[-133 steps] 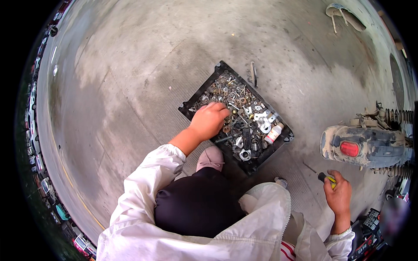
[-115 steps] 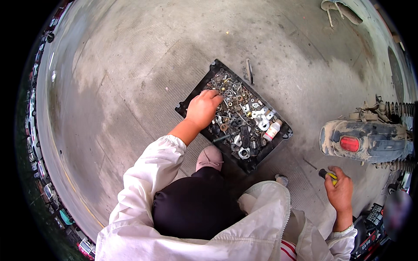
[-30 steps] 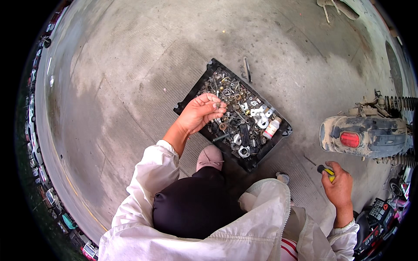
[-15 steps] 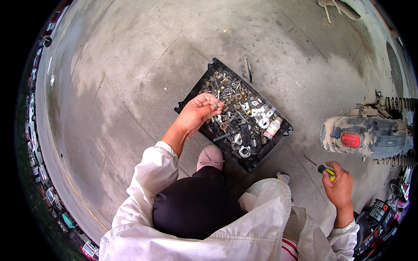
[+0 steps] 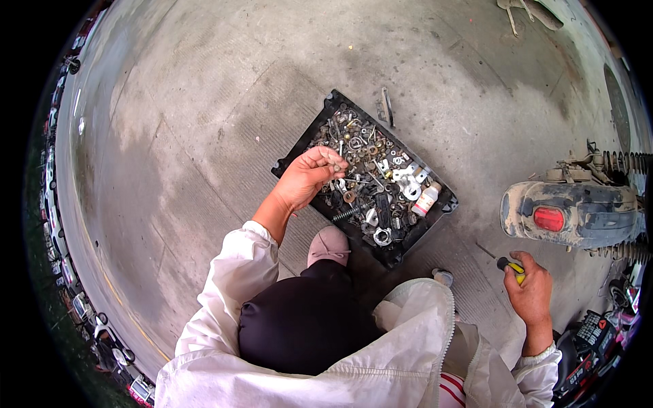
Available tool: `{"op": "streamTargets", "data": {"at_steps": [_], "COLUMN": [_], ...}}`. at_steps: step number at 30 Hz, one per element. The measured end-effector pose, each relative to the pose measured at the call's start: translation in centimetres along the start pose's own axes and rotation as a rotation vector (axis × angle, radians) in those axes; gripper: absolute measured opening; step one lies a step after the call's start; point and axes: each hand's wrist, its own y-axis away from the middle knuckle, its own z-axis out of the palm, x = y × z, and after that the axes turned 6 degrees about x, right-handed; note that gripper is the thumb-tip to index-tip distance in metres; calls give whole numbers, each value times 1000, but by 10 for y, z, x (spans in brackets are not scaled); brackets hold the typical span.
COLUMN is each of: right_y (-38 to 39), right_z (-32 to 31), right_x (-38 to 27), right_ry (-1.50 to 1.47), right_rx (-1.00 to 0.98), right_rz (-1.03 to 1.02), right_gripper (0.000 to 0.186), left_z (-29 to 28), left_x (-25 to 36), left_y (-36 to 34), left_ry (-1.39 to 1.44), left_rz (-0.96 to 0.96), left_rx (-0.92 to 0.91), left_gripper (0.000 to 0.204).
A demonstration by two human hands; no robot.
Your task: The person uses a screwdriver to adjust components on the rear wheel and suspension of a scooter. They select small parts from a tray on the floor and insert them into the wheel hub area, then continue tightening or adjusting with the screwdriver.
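My left hand is raised over a black plastic tray, fingertips pinched on a small metal piece, too small to identify clearly. The tray lies on the concrete floor, filled with several kinds of bolts, nuts, washers, springs and metal fittings, and a small white bottle lies at its right side. My right hand is closed around the black-and-yellow handle of a screwdriver, off to the tray's lower right, the thin shaft pointing up and left.
A mud-caked vehicle rear fender with a red lamp is at right. A metal bar lies behind the tray; a bent part is at top right. My pink shoe is beside the tray. Parked vehicles line the far left.
My left hand has turned from palm-down among the parts to fingers raised, now holding a small piece at its fingertips. My right hand keeps the screwdriver, shifted slightly upward in view.
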Motion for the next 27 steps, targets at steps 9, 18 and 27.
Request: {"op": "streamTargets", "data": {"at_steps": [9,18,27], "right_y": [-1,-1,-2], "right_z": [0,0,0], "right_x": [-1,-2,-4], "right_ry": [-4,-4,-25], "right_rx": [1,11,9], "right_rz": [3,-5,3], "right_gripper": [29,29,29], "left_z": [1,1,11], "left_x": [-1,17,29], "left_y": [0,-1,-5], "left_ry": [4,141,-979], "left_rz": [2,53,132], "left_rx": [10,56,317], "left_gripper": [26,16,18]}}
